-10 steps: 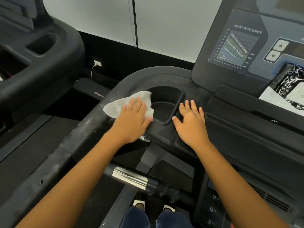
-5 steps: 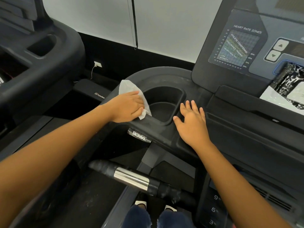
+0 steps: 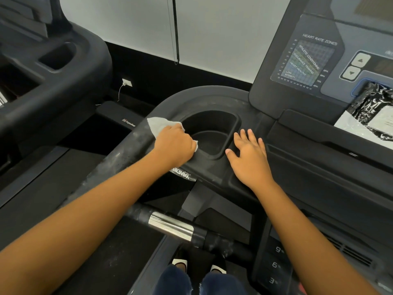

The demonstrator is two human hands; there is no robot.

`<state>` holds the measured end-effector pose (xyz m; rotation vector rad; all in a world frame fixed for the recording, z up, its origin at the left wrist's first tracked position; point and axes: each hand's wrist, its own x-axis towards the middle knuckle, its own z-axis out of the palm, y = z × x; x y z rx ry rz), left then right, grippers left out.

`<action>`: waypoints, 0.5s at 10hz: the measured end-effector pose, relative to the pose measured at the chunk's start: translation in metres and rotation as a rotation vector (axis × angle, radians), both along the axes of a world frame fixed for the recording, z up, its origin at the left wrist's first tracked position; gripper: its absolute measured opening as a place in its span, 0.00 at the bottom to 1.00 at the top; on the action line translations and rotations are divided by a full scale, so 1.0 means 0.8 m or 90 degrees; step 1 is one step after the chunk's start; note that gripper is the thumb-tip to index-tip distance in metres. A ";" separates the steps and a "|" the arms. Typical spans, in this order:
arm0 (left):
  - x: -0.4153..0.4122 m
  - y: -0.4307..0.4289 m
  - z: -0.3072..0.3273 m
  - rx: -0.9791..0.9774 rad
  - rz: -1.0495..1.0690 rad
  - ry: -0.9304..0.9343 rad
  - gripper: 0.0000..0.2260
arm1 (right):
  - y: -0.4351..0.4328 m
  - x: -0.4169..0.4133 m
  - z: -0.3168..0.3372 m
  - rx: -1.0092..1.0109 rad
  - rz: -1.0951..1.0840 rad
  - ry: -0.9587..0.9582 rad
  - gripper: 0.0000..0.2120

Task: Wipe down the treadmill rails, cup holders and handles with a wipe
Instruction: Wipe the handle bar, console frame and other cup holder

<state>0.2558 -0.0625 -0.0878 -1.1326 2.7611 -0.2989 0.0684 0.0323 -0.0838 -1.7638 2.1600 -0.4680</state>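
While the left hand (image 3: 175, 145) grips the wipe (image 3: 158, 125) beside the cup holder (image 3: 210, 122), the right hand (image 3: 251, 160) lies splayed below the console (image 3: 297, 60).

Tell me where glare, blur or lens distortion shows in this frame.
Head view: bright glare on the handle's chrome band and on the crinkled plastic packet at the console; head view: the left hand and wipe look slightly soft, while the heart rate chart lettering is legible; head view: wide-angle bowing toward the edges, lighting even, shadows faint.
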 end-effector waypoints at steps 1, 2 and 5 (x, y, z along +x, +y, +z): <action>-0.010 0.017 -0.005 -0.018 0.112 0.000 0.18 | -0.002 0.000 -0.001 -0.006 -0.008 -0.002 0.26; -0.002 0.023 -0.008 -0.023 0.140 0.019 0.15 | -0.003 0.002 -0.001 -0.007 -0.014 -0.008 0.26; 0.004 0.049 -0.001 -0.039 0.134 0.030 0.12 | -0.003 0.002 -0.001 -0.009 -0.016 -0.008 0.27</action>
